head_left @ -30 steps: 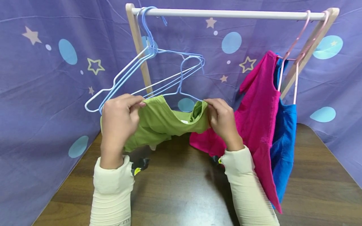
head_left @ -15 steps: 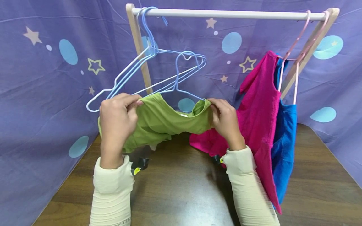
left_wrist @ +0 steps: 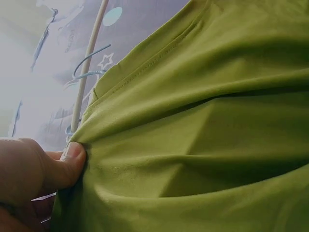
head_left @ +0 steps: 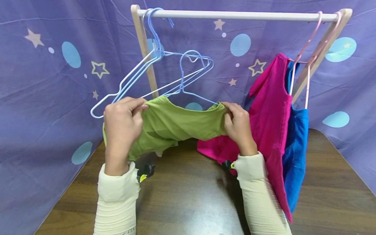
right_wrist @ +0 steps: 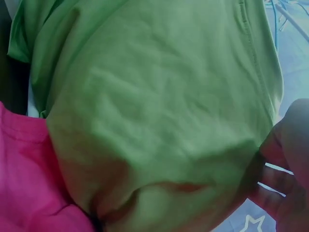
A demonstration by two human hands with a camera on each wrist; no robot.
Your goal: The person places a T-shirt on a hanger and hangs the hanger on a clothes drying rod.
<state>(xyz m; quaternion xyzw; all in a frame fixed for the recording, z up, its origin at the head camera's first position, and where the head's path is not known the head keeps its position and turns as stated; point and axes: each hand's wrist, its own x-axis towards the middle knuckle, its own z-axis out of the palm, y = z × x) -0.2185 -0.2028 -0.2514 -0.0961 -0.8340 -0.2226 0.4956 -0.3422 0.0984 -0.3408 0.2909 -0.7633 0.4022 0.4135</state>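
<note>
A green shirt is stretched between both hands in the head view, its neckline facing up. My left hand pinches its left shoulder between thumb and fingers; the left wrist view shows that thumb pressed on the cloth. The right shoulder is pinched by my right hand, which appears at the right edge of the right wrist view. A blue hanger rises out of the neckline with its hook up and free of the rail. Its lower part is hidden in the shirt.
A white rail on wooden legs spans the back. Several blue and white hangers hang at its left end. A magenta garment and a blue garment hang at the right, near my right forearm. Below lies a brown wooden table.
My right hand has moved to the right, drawing the shirt's neckline wider and flatter. The hanger's hook has risen slightly and shifted left. My left hand has barely moved, still pinching the shirt.
</note>
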